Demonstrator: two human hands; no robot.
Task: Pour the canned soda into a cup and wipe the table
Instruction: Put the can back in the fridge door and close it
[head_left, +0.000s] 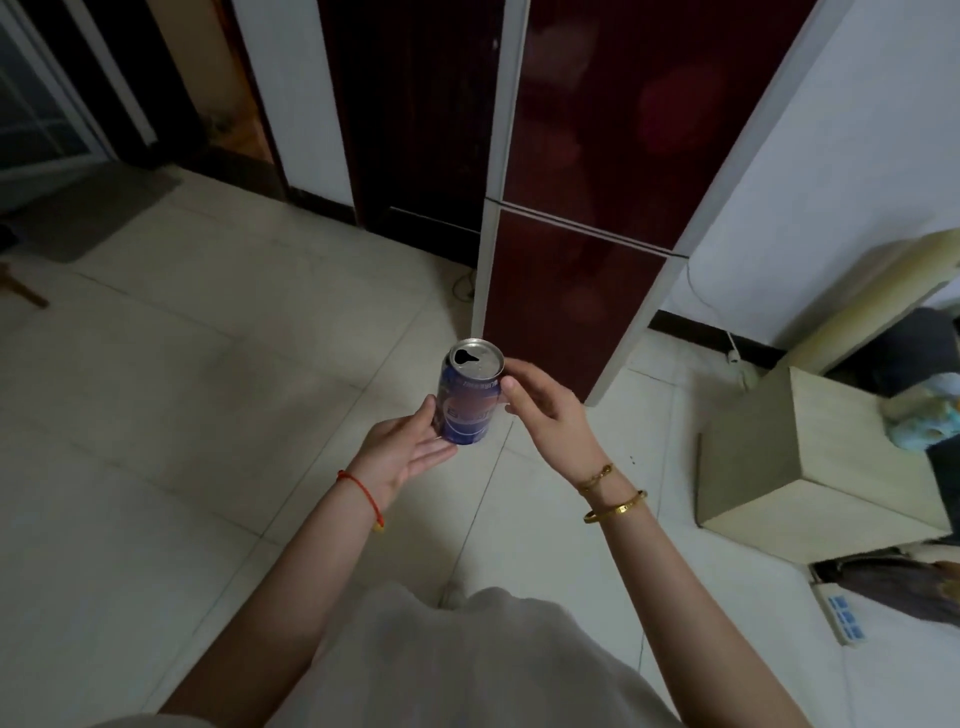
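Note:
A blue soda can (468, 400) with an open silver top stands upright in the air in front of me, above the tiled floor. My left hand (402, 452) cups the can's bottom, with the thumb on its left side. My right hand (545, 410) touches the can's upper right side with its fingertips, the fingers loosely curled. No cup, cloth or table top is in view.
A tall dark red fridge (587, 218) stands just beyond the can. A pale low cabinet (769, 457) with clutter behind it sits at the right. A power strip (841, 618) lies on the floor at lower right. A grey mat (98, 213) lies at far left.

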